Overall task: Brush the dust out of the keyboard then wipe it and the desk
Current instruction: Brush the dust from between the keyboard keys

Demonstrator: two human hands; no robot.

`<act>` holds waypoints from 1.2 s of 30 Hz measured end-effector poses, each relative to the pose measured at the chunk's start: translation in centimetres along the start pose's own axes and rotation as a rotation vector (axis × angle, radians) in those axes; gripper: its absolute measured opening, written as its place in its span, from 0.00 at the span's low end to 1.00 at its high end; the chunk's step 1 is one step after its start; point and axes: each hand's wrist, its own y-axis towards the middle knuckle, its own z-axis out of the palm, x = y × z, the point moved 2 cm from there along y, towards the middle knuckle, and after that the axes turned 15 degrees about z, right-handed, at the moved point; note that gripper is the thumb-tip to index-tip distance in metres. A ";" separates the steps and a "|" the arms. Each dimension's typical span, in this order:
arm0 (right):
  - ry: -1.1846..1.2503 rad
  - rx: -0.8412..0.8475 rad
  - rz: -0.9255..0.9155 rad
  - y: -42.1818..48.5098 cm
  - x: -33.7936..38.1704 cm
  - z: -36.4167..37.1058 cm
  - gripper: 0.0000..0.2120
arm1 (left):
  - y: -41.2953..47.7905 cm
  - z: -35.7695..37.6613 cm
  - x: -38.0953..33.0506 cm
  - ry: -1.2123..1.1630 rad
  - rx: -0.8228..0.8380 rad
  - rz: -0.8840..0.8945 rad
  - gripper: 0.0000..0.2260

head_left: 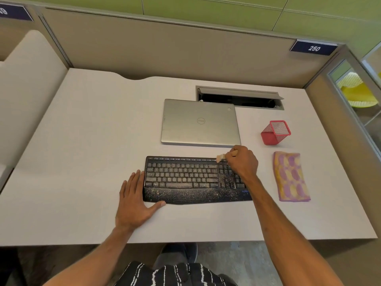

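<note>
A black keyboard [185,178] speckled with pale dust lies on the white desk [82,141]. My right hand [242,162] grips a small brush [221,157] over the keyboard's upper right corner, with the pale bristles touching the top row beside the number pad. My left hand [134,199] lies flat on the desk against the keyboard's left end, and its thumb touches the front edge of the palm rest. A folded purple and yellow cloth [290,176] lies to the right of the keyboard.
A closed silver laptop [200,122] sits just behind the keyboard. A red mesh pen holder [275,133] lies tipped on its side at the right. An open cable hatch [239,98] is set into the desk behind the laptop. Partition walls enclose the desk.
</note>
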 end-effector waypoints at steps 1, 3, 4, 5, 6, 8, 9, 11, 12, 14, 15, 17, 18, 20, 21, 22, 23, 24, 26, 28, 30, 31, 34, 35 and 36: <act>-0.001 -0.015 -0.006 0.1 0.0 0.0 0.06 | 0.0 0.0 0.0 -0.002 -0.002 0.000 0.58; 0.020 -0.037 0.000 0.1 0.2 -0.1 0.06 | 0.0 0.0 -0.1 -0.005 -0.009 0.001 0.58; 0.036 -0.039 0.014 0.1 0.2 -0.2 0.05 | 0.0 0.0 -0.1 -0.004 -0.012 0.002 0.58; 0.047 -0.035 0.033 0.1 0.3 -0.3 0.05 | 0.0 0.0 -0.1 -0.003 -0.013 0.002 0.58; 0.050 -0.021 0.049 0.1 0.3 -0.3 0.05 | 0.0 0.0 -0.1 -0.003 -0.011 0.001 0.58; 0.028 0.010 0.049 0.1 0.2 -0.2 0.06 | 0.0 -0.1 -0.1 0.000 -0.005 -0.001 0.58; 0.015 0.021 0.039 0.1 0.1 -0.1 0.06 | 0.0 -0.1 -0.1 0.000 -0.003 0.000 0.58; -0.006 0.024 0.018 0.2 0.0 0.1 0.05 | 0.0 0.0 -0.1 -0.002 -0.003 0.002 0.58; -0.014 0.022 0.011 0.3 0.0 0.2 0.05 | 0.0 -0.1 -0.1 -0.001 -0.003 0.003 0.58; -0.017 0.003 0.002 0.5 0.1 0.2 0.05 | 0.0 0.0 -0.1 0.003 -0.001 0.002 0.58; -0.015 -0.016 0.002 0.4 0.2 0.1 0.05 | 0.0 0.0 0.0 0.003 0.001 0.002 0.58; 0.009 -0.042 0.002 0.2 0.3 -0.2 0.06 | 0.0 0.0 0.0 0.001 0.004 -0.001 0.59; 0.035 -0.041 0.002 0.2 0.3 -0.3 0.07 | 0.0 0.1 0.0 0.000 0.004 -0.001 0.59; 0.076 -0.008 0.024 0.2 0.2 -0.4 0.07 | 0.0 0.1 0.0 0.001 0.004 0.000 0.59; 0.081 0.023 0.043 0.2 0.1 -0.3 0.07 | 0.0 0.0 0.0 0.003 0.006 0.001 0.59; 0.077 0.048 0.054 0.2 0.1 -0.1 0.07 | 0.0 0.0 0.0 0.004 0.006 0.000 0.59; 0.060 0.056 0.056 0.1 0.0 0.0 0.07 | 0.0 0.0 0.0 0.005 0.007 -0.001 0.58; 0.043 0.046 0.051 0.0 0.0 0.2 0.06 | 0.0 -0.1 0.0 0.006 0.007 -0.003 0.58; 0.023 -0.027 0.036 -0.4 0.1 -0.1 0.06 | 0.1 -0.1 0.0 0.004 0.006 -0.003 0.58; 0.043 -0.070 0.039 -0.5 0.1 -0.5 0.04 | 0.1 -0.1 0.0 0.003 0.001 -0.001 0.58; 0.085 -0.004 0.034 -0.5 0.1 -0.3 0.05 | 0.0 0.0 0.0 0.003 0.003 0.000 0.58; 0.083 0.046 0.027 -0.6 0.1 -0.2 0.05 | 0.0 0.0 0.0 0.007 0.005 0.001 0.58; 0.029 0.089 0.028 -0.7 -0.3 0.1 0.07 | 0.0 0.0 0.0 0.014 0.007 0.001 0.58; 0.016 0.064 0.045 -0.8 -0.4 0.0 0.07 | 0.0 0.0 0.0 0.013 0.003 0.000 0.58; 0.006 0.027 0.055 -0.8 -0.4 -0.2 0.06 | 0.0 0.0 0.0 0.012 -0.001 0.000 0.58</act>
